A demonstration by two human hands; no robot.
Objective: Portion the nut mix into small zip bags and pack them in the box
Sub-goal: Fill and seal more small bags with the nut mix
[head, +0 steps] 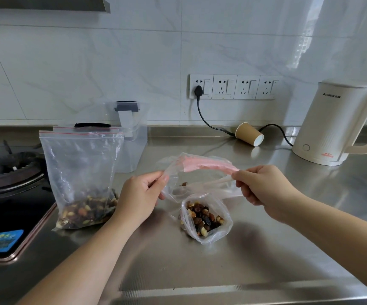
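Nut mix [204, 217] fills the bottom of one small zip bag [209, 230] that sits on the steel tabletop [200, 271], near the middle and just below the two hands. Above it, both hands hold up a stack of empty small zip bags [202, 172] with pink-red seal strips; how many are in the stack cannot be told. The left hand [141, 198] pinches the stack's left edge between thumb and curled fingers, and the right hand [264, 190] pinches its right end the same way, so the plastic stretches between them above the tabletop. A few loose nuts show through the plastic just behind the filled bag. To the left stands one large zip bag [81, 172], upright, with a red seal line at its top and a layer of nut mix in its bottom. Directly behind it is one clear plastic box [134, 148] with a grey latch. Further left, a gas stove [8, 183] with one burner in sight is set into the tabletop. Toward the back lies one brown paper cup [248, 134] on its side, and at the far right stands one cream electric kettle [336, 122]. On the tiled wall are four sockets [233, 86], one of them with a black plug in it.
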